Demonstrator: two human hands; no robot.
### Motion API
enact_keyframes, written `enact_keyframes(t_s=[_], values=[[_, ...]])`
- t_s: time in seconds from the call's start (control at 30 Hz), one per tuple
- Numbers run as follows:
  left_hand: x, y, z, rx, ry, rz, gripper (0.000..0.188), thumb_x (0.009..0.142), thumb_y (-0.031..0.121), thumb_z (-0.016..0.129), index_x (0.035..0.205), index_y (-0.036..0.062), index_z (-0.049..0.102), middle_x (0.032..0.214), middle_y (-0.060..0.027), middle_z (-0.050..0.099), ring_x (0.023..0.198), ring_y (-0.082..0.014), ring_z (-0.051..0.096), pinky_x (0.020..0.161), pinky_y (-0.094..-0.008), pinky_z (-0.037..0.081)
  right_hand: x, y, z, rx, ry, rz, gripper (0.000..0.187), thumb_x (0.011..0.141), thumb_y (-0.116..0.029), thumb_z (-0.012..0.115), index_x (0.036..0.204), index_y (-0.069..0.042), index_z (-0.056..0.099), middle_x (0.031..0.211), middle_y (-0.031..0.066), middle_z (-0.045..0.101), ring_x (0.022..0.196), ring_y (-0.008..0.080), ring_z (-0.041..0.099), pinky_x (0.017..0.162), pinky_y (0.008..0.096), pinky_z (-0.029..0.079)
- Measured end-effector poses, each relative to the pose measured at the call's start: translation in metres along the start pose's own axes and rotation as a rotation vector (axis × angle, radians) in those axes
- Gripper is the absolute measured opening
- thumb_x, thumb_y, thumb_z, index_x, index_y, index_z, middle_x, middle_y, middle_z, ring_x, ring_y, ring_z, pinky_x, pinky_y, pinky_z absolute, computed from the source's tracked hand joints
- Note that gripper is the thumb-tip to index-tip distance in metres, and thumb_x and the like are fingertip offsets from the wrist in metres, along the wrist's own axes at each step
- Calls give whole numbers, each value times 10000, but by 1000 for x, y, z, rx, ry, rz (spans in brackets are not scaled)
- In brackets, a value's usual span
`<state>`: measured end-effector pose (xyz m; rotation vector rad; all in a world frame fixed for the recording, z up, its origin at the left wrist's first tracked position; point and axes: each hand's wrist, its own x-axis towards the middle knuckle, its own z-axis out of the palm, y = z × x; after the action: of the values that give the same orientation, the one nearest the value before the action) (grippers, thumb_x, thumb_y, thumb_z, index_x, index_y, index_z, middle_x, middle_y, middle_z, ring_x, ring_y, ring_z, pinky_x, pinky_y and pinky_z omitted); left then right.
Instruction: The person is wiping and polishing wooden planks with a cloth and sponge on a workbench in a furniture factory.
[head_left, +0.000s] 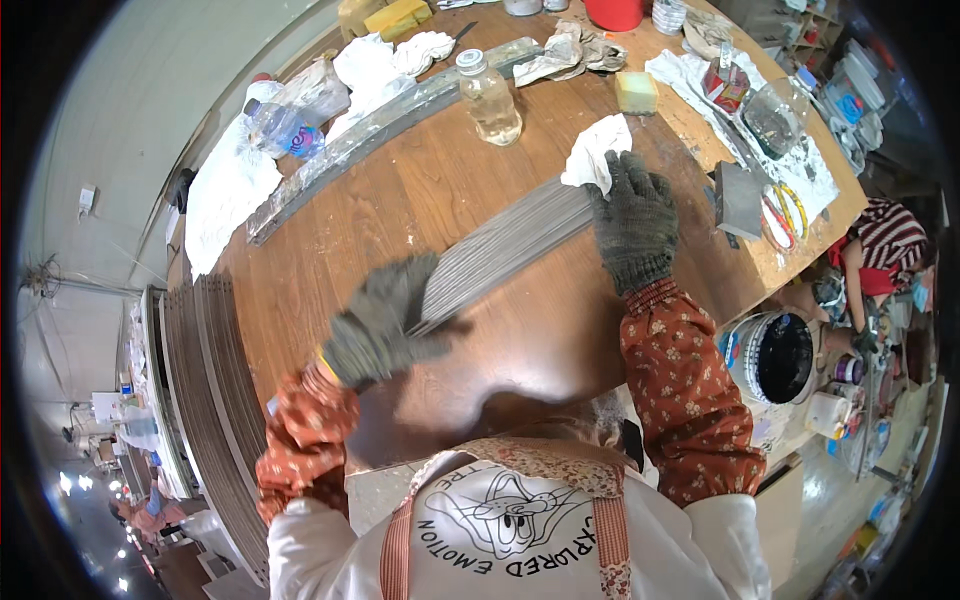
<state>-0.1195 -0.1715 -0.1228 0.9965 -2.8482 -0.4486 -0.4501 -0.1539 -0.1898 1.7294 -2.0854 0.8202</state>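
A long grey piece with fine lengthwise ridges (510,245), like a ribbed strip or a bundle of thin strips, slants over the brown wooden table (340,220). My left hand (380,322), in a dark knitted glove, grips its near left end, the thumb on the near side. At the far right end lies my right hand (637,222), gloved the same way. Its fingers close on a crumpled white cloth (594,152), which touches the end of the grey piece. The underside of the piece is hidden.
Beyond the piece stand a lidded glass jar of clear liquid (490,105) and a long metal bar (390,122). A yellowish sponge (636,93) and a dark block (738,200) lie rightward. A black-filled bucket (782,358) and a co-worker (885,250) are at right; stacked boards (213,365) at left.
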Motion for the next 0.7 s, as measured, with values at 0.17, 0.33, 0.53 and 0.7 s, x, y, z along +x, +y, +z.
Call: enact_keyframes(t_s=[0.17, 0.33, 0.53, 0.7], values=[[-27, 16, 34, 125, 175, -291, 831, 752, 378, 785, 1410, 18, 427, 1235, -240, 578, 1102, -419, 584, 967, -458, 464, -24, -91, -30, 210, -329, 92, 314, 963, -248, 547, 1168, -18, 606, 1126, 168, 624, 1011, 292, 586, 874, 405, 480], [-29, 7, 45, 89, 154, -334, 807, 786, 414, 761, 1409, 20, 432, 1223, -233, 599, 1115, -395, 590, 970, -452, 465, -70, -131, -7, 192, -118, -451, 314, 880, -205, 575, 1173, -101, 619, 1126, 87, 628, 1063, 249, 574, 870, 406, 475], [-34, 7, 43, 122, 250, -274, 810, 796, 428, 756, 1407, 4, 433, 1242, -228, 599, 1113, -391, 593, 974, -451, 466, -1, -17, -6, -66, -27, -46, 353, 913, -250, 597, 1195, -38, 589, 1066, 132, 634, 964, 298, 620, 807, 406, 507], [-28, 9, 45, 104, 185, -312, 822, 794, 432, 758, 1410, 0, 429, 1256, -236, 589, 1123, -388, 589, 981, -451, 462, -74, -97, 6, 72, 123, -230, 432, 956, -262, 482, 1317, -36, 555, 1282, 183, 558, 1147, 271, 570, 906, 436, 474]])
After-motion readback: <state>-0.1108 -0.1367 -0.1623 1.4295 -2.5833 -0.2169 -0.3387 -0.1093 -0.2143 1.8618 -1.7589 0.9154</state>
